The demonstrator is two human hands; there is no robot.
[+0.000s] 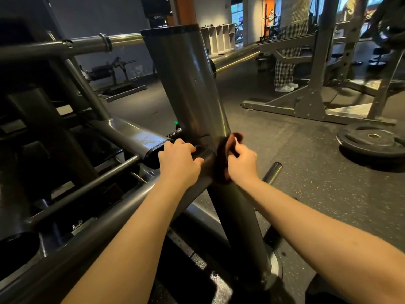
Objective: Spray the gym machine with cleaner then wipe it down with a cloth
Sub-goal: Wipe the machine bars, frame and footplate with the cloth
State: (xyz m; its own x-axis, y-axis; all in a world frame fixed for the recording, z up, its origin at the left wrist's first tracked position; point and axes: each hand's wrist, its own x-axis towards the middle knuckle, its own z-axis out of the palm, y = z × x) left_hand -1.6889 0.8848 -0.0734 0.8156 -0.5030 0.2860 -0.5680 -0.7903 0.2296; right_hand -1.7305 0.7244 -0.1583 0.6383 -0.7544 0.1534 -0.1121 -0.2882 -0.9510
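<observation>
Right hand (242, 161) grips the dark cloth (221, 160), fingers curled round it, pressing it against the 3 o'clock side of the gym machine (186, 80) slanted post, low near the joint. Left hand (178, 161) rests on the joint at 9 o'clock, fingers bent; can't tell if it's holding anything. Weight plate (370, 142) lies on the floor (306, 172) at 3 o'clock.

Dark brown cloth (222, 159), dark grey machine frame (186, 84), black-and-white checked trousers (285, 69), black weight plate (370, 141).
</observation>
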